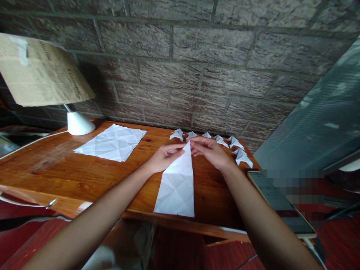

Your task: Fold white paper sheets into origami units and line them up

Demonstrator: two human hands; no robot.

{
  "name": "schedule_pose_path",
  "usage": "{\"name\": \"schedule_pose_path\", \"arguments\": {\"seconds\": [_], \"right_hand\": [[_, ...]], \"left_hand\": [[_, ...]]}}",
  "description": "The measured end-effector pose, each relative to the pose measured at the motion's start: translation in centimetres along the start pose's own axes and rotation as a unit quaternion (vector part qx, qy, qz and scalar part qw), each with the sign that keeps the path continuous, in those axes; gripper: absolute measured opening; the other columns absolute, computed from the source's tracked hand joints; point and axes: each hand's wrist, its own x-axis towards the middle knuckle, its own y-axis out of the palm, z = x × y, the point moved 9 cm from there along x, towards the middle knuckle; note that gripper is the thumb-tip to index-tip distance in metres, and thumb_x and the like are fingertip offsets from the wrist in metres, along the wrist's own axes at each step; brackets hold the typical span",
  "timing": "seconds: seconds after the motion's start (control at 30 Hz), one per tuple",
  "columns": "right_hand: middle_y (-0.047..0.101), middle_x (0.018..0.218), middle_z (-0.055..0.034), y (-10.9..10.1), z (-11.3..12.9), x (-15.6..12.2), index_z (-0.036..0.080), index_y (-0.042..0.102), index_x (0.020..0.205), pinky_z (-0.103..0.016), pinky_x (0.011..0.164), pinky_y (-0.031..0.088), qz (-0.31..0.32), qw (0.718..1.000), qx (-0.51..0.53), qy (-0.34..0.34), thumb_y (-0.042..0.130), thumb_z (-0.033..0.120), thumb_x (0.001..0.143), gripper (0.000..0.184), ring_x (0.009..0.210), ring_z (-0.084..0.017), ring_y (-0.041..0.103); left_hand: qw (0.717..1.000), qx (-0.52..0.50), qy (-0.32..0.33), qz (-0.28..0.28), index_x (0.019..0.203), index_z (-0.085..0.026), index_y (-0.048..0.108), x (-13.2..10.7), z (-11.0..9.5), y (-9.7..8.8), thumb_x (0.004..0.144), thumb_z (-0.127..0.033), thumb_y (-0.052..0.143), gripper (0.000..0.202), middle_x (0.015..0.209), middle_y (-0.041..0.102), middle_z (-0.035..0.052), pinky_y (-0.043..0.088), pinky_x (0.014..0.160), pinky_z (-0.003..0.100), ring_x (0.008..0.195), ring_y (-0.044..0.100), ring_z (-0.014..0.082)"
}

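A long strip of white folded paper (177,189) lies on the wooden table, its far end narrowed to a point. Crossing crease lines mark its near half. My left hand (165,156) grips the paper's left edge near the point, thumb on top; a ring shows on one finger. From the right, my right hand (206,150) pinches the pointed tip between thumb and fingers. Just beyond my hands stand several small folded paper figures (206,135) in a row along the back edge, some partly hidden by my right hand.
Creased white sheets (112,142) lie to the left on the table (135,165). A lamp with a white base (80,123) and newsprint shade (45,71) stands at the back left. A phone (281,202) rests at the right edge, and a brick wall (180,75) rises behind.
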Motion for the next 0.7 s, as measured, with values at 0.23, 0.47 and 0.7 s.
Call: {"name": "schedule_pose_path", "arguments": {"seconds": [0.23,0.47,0.7], "right_hand": [[0.073,0.085,-0.0016,0.0,0.4,0.0,0.021,0.072,0.096,-0.023,0.065,0.052,0.016,1.0,-0.012,-0.016,0.077,0.042,0.074,0.032,0.069,-0.011,0.067],[0.073,0.084,-0.0025,-0.1,1.2,-0.2,0.02,0.073,0.096,-0.025,0.066,0.052,0.016,0.997,-0.06,-0.052,0.074,0.043,0.076,0.031,0.073,-0.013,0.068],[0.074,0.088,-0.0037,-0.2,1.5,-0.4,0.019,0.074,0.096,-0.025,0.066,0.052,0.026,0.996,-0.075,-0.047,0.075,0.042,0.076,0.03,0.074,-0.013,0.068]], "left_hand": [[1.0,0.014,-0.01,0.005,0.129,-0.012,0.062,-0.1,0.0,0.1,0.084,-0.043,0.065,0.055,0.077,0.069,0.0024,0.034,0.049,0.018,0.054,0.045,0.0057],[1.0,0.015,-0.003,-0.001,0.124,-0.014,0.066,-0.1,0.0,0.0,0.083,-0.042,0.067,0.05,0.101,0.073,0.0087,0.044,0.063,0.02,0.072,0.058,0.0107],[1.0,0.026,-0.009,0.011,0.126,-0.014,0.065,-0.2,0.3,0.2,0.084,-0.044,0.066,0.052,0.084,0.071,0.0048,0.036,0.052,0.019,0.058,0.048,0.007]]}}
